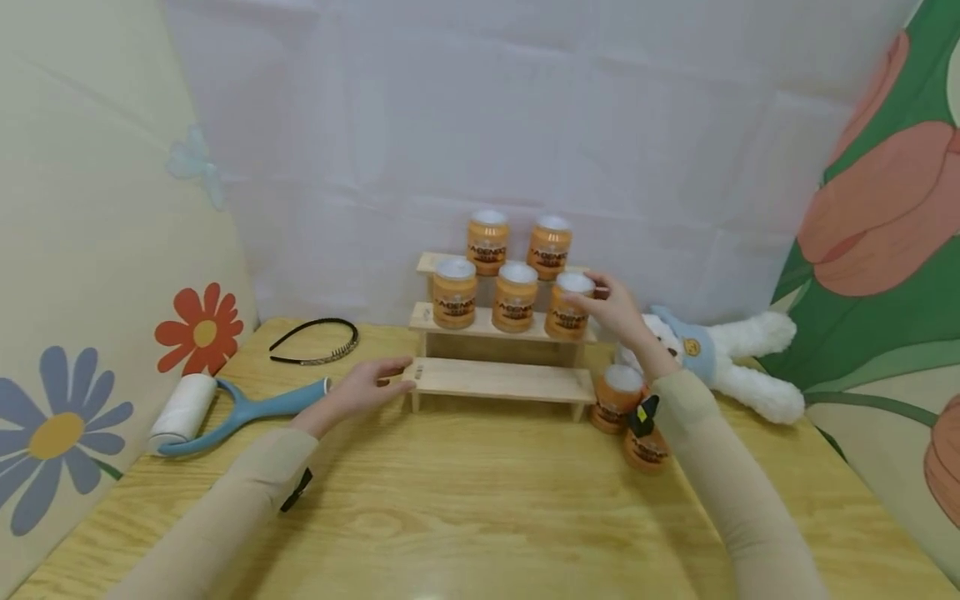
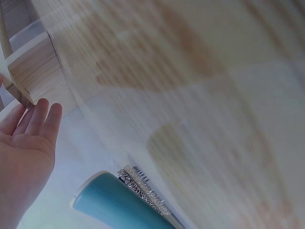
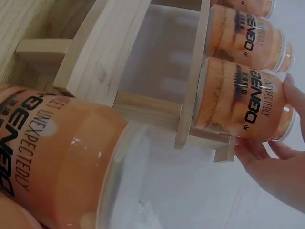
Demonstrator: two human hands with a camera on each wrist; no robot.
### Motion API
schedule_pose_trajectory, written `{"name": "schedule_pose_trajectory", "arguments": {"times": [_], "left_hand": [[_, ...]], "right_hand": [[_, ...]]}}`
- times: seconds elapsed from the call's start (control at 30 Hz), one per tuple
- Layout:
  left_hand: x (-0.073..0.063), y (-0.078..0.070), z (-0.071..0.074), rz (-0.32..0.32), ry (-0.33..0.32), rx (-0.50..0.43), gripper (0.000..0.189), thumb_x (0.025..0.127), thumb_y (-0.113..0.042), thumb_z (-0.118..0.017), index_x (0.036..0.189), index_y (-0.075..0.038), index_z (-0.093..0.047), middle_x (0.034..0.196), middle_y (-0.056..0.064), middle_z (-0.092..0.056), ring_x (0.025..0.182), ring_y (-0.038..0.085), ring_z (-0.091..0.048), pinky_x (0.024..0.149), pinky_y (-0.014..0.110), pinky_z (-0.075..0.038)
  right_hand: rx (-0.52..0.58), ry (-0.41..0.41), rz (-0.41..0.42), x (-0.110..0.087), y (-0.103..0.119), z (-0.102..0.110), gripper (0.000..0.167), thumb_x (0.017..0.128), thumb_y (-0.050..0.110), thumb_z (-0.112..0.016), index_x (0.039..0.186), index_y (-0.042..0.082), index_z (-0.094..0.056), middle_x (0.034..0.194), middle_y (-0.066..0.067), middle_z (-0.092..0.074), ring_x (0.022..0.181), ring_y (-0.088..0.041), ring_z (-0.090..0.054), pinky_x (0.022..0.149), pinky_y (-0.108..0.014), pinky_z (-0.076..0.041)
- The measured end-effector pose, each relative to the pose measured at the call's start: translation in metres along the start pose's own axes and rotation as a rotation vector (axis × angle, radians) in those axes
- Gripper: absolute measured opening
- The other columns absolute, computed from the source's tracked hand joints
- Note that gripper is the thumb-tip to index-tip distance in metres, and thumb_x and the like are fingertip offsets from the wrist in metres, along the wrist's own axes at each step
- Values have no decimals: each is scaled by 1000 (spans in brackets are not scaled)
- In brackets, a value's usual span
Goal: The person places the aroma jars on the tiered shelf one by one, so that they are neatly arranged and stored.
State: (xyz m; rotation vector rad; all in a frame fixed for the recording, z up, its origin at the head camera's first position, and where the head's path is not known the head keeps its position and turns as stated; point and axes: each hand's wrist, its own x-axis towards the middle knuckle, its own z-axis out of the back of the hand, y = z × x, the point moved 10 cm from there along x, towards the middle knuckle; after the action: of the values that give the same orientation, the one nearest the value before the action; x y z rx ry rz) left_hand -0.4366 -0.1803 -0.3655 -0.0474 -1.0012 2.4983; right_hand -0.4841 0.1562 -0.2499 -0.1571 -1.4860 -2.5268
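A three-tier wooden shelf stand (image 1: 504,379) stands at the back of the table. My right hand (image 1: 615,310) grips an orange can (image 1: 567,312) at the right end of the middle tier; in the right wrist view, thumb and fingers (image 3: 252,152) are round its lid end. Two matching cans (image 1: 454,296) stand left of it on that tier, and two more (image 1: 487,246) stand on the top tier. My left hand (image 1: 366,385) touches the left end of the bottom tier, its fingers (image 2: 40,117) fairly straight at the board's corner (image 2: 26,95).
Right of the stand, an upright can (image 1: 618,396) and another can (image 1: 647,450) are on the table, partly behind my right wrist. A white plush toy (image 1: 738,358) lies beyond them. On the left lie a blue-handled lint roller (image 1: 247,412) and a black headband (image 1: 330,354).
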Motion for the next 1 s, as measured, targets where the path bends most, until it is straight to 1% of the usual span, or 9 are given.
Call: {"name": "schedule_pose_trajectory", "arguments": {"times": [0.13,0.23,0.37,0.47,0.53,0.67,0.83,1.0], "left_hand": [[1,1,2,7,2,-6,65,94,-38,-55,143,0,-36,145,21,-38,130,40,-40,106,51,-39],[2,1,3,0,5,-9,64,95,-37,-55,143,1,-36,145,21,-38,130,40,-40,106,51,-40],[1,-1,3,-20,2,-4,62,95,-34,-55,142,3,-37,144,23,-39,130,41,-41,105,48,-43],[0,-2,2,-32,2,0,61,95,-32,-55,141,4,-37,143,25,-39,129,42,-41,105,46,-44],[0,-2,2,-28,2,-1,61,95,-32,-55,141,4,-37,143,25,-39,129,42,-41,105,46,-44],[0,-2,3,-23,-3,5,61,95,-33,-55,141,4,-37,143,24,-40,129,41,-41,105,46,-44],[-1,-3,3,-34,-14,4,61,95,-32,-56,140,4,-38,143,24,-40,128,41,-43,104,49,-44],[0,-3,3,-34,-12,9,61,95,-33,-56,140,4,-39,143,24,-41,127,41,-44,104,50,-43]], "right_hand": [[3,3,4,4,0,0,77,87,36,-66,148,8,-29,143,-17,-40,129,-32,-42,104,-45,-43],[18,-11,5,5,-1,-1,76,87,37,-67,146,8,-30,143,-17,-40,130,-32,-42,105,-44,-43],[43,-32,1,7,-4,-1,75,85,38,-68,144,7,-32,143,-15,-39,132,-31,-40,106,-42,-43],[55,-24,1,8,-5,-1,77,85,39,-68,144,7,-31,144,-15,-38,133,-31,-39,107,-43,-41],[56,-15,3,8,-5,-2,77,85,40,-68,144,8,-31,144,-15,-37,134,-31,-38,108,-43,-40],[44,-8,12,9,-3,-3,76,85,41,-67,145,9,-32,145,-15,-38,134,-31,-38,109,-43,-39],[22,-10,16,7,-2,-3,75,87,41,-65,146,10,-31,146,-14,-37,134,-31,-39,108,-44,-40],[-19,-6,33,2,-1,-2,77,88,40,-63,148,9,-26,150,-14,-33,137,-32,-33,111,-46,-36]]}}
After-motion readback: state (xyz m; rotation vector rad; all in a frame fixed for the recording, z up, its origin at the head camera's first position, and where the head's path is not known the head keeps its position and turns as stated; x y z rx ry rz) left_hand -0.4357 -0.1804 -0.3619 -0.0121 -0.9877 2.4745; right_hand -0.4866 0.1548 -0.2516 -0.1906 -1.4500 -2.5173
